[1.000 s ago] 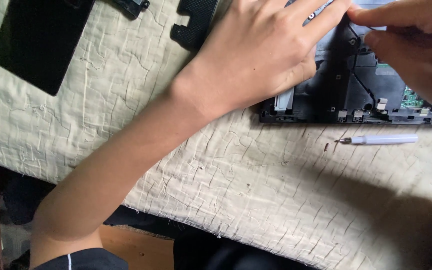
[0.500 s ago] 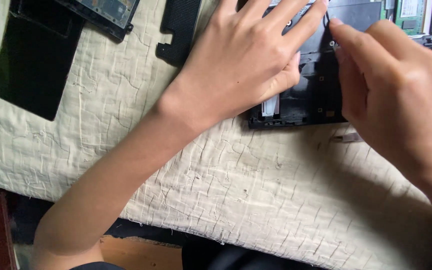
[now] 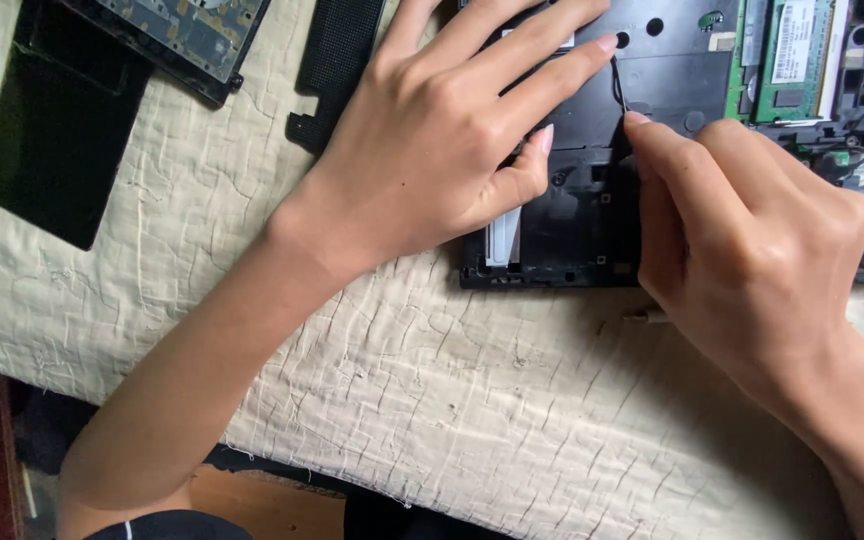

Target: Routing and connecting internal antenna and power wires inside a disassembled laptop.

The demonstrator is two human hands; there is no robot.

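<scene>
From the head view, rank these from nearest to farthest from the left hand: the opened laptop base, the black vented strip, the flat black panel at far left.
1. Opened laptop base: under the left hand, touching.
2. Black vented strip: just left of the hand.
3. Flat black panel: far left on the cloth.

A cream quilted cloth [image 3: 432, 400] carries an opened laptop chassis [image 3: 592, 230], black panels [image 3: 62, 140] and perhaps a screwdriver [image 3: 642, 317].

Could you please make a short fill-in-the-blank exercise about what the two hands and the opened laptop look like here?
1. The left hand lies flat on the black ____ base.
2. The right hand touches a thin black ____ beside the left fingertips.
3. The laptop lies on a wrinkled ____ cloth.
4. The memory card at the top right is ____.

Missing words: laptop; wire; cream; green
</scene>
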